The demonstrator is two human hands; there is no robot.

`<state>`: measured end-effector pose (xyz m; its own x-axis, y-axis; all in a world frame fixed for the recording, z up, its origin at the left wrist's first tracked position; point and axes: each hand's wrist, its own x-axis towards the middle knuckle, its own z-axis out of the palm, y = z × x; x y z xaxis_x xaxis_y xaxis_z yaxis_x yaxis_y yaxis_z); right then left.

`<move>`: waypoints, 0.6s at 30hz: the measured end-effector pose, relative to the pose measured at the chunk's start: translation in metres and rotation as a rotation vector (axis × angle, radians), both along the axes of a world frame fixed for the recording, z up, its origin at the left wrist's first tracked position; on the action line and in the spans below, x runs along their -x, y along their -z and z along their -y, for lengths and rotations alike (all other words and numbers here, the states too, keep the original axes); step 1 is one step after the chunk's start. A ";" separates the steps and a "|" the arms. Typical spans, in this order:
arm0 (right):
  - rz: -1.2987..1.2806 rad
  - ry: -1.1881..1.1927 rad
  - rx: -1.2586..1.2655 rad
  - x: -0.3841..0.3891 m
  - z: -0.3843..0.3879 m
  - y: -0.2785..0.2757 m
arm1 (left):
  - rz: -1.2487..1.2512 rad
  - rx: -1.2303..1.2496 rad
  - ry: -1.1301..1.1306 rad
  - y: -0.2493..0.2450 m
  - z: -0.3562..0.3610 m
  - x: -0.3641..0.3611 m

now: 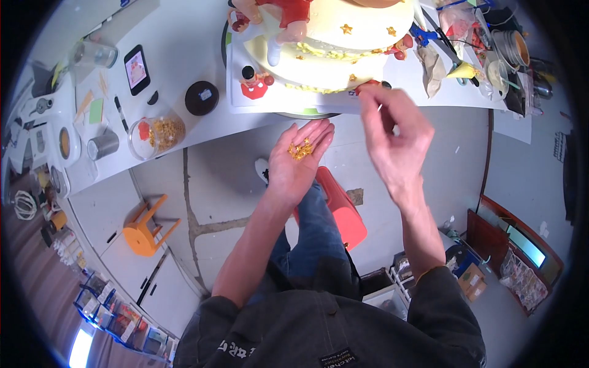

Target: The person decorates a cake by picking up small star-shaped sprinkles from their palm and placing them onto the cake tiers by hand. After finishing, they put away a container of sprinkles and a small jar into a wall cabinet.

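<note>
My left hand (293, 161) lies palm up below the table edge, slightly cupped, holding a small heap of gold stars (300, 149). To its right my right hand (397, 132) is raised at the cake's lower front edge, thumb and fingers closed in a pinch. Whatever is between its fingertips is too small or hidden to make out. The pale yellow tiered cake (331, 58) has gold stars on its sides and yellow beading along its tiers. Red-clad figures decorate it, one small figure (253, 83) standing at its front left. Another red and black figure is partly covered by my right fingers.
On the left of the table are a jar of gold pieces (165, 134), a dark round lid (202, 98), a phone (137, 70) and a metal cup (103, 146). Tools and a piping bag (463, 71) lie right. Below stand a red stool (343, 211) and an orange stool (144, 230).
</note>
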<state>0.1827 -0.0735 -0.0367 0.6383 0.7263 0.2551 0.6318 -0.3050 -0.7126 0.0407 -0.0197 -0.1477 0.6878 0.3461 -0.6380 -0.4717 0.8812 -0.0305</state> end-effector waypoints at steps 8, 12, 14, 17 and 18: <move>-0.008 -0.338 0.278 0.053 0.035 0.054 | -0.006 -0.068 0.136 -0.005 0.008 0.000; 0.087 -0.367 0.319 0.059 0.037 0.066 | 0.033 -0.069 0.131 0.002 0.011 0.002; 0.077 -0.367 0.330 0.060 0.036 0.063 | 0.023 -0.060 0.118 -0.003 0.010 0.002; 0.072 -0.378 0.258 0.060 0.034 0.061 | -0.013 -0.060 0.114 -0.008 0.005 0.003; 0.072 -0.383 0.221 0.060 0.033 0.061 | -0.028 -0.060 0.115 -0.008 0.004 0.003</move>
<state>0.1230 -0.1067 -0.0975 0.2987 0.9489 0.1015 0.7745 -0.1789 -0.6067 0.0375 -0.0235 -0.1393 0.7075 0.3039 -0.6380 -0.3669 0.9296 0.0359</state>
